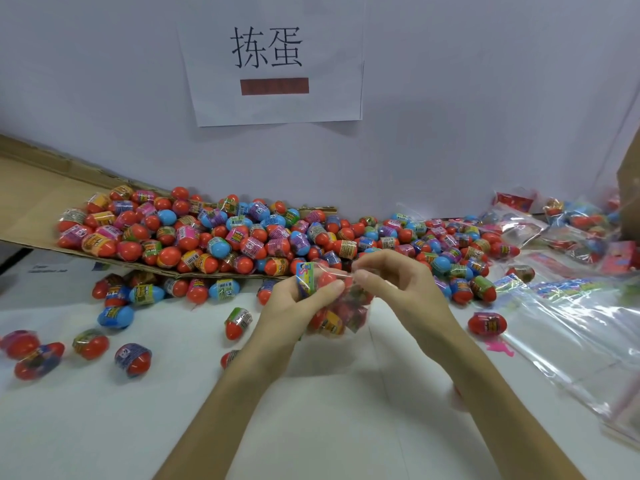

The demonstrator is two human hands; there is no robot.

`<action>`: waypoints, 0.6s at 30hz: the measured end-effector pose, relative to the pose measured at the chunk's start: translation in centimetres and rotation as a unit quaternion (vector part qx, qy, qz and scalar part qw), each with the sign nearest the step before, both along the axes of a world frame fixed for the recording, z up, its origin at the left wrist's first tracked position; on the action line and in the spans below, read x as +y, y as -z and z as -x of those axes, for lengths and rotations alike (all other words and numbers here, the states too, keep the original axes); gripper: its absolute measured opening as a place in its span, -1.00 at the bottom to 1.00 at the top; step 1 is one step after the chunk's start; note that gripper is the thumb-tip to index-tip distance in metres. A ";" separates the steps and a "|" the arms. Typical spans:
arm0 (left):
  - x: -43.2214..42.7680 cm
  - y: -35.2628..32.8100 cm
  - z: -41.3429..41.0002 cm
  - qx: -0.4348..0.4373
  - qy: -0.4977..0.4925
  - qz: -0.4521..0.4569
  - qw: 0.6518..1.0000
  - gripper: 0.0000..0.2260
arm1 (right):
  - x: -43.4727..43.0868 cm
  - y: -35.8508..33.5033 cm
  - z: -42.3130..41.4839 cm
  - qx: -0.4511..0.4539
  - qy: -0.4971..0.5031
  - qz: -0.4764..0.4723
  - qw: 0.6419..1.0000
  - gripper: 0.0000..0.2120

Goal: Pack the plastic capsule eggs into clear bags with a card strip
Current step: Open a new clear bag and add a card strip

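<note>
red and blue capsule eggs [242, 237], white table [104, 427], brown cardboard [31, 199]

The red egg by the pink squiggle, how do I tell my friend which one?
Find the clear bags spread on the right of the white table. At their left edge one red egg lies apart from the big pile. Only it has a pink squiggle just in front.

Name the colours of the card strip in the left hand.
Card strip: blue, yellow, green, pink; head view.
</note>
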State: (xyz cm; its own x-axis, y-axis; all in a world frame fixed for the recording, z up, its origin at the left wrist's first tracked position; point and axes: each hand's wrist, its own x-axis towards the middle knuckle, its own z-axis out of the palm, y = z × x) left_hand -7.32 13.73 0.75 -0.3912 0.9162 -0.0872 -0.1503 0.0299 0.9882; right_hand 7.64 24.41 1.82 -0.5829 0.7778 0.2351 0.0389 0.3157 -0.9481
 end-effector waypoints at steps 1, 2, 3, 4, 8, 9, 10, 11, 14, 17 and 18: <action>0.0 0.0 0.0 0.006 -0.008 0.004 1.000 -0.69 | -0.1 0.0 0.0 -0.003 0.011 -0.014 1.000 -0.92; 0.1 0.0 0.0 0.010 -0.013 0.006 1.000 -0.73 | -0.1 0.1 0.1 -0.001 0.015 -0.026 1.000 -0.89; 0.1 0.1 0.0 0.009 -0.017 0.008 1.000 -0.76 | -0.2 0.1 0.1 0.005 0.013 -0.036 0.999 -0.87; 0.1 0.0 -0.1 0.002 -0.018 0.009 1.000 -0.78 | -0.3 0.1 0.0 0.011 0.009 -0.047 0.999 -0.85; 0.0 -0.2 -0.1 -0.032 -0.015 0.022 0.999 -0.83 | -0.5 0.1 0.0 0.036 -0.023 -0.074 0.996 -0.86; 0.0 -0.3 -0.1 -0.042 -0.013 0.026 0.999 -0.84 | -0.5 0.0 0.0 0.046 -0.036 -0.073 0.996 -0.86; -0.1 -0.4 -0.1 -0.052 -0.011 0.030 0.998 -0.84 | -0.5 0.0 0.0 0.057 -0.051 -0.068 0.995 -0.88; -0.2 -0.5 0.0 -0.062 -0.010 0.033 0.997 -0.84 | -0.6 0.0 -0.1 0.067 -0.068 -0.057 0.994 -0.91; -0.2 -0.5 0.1 -0.073 -0.005 0.043 0.996 -0.79 | -0.5 0.0 -0.3 0.092 -0.118 -0.011 0.989 -0.97; -0.2 -0.6 0.0 -0.096 0.010 0.054 0.994 -0.75 | -0.4 -0.2 -0.6 0.129 -0.180 0.044 0.974 -0.93; -0.2 -0.6 -0.1 -0.104 0.015 0.061 0.993 -0.76 | -0.3 -0.3 -0.6 0.144 -0.198 0.064 0.967 -0.94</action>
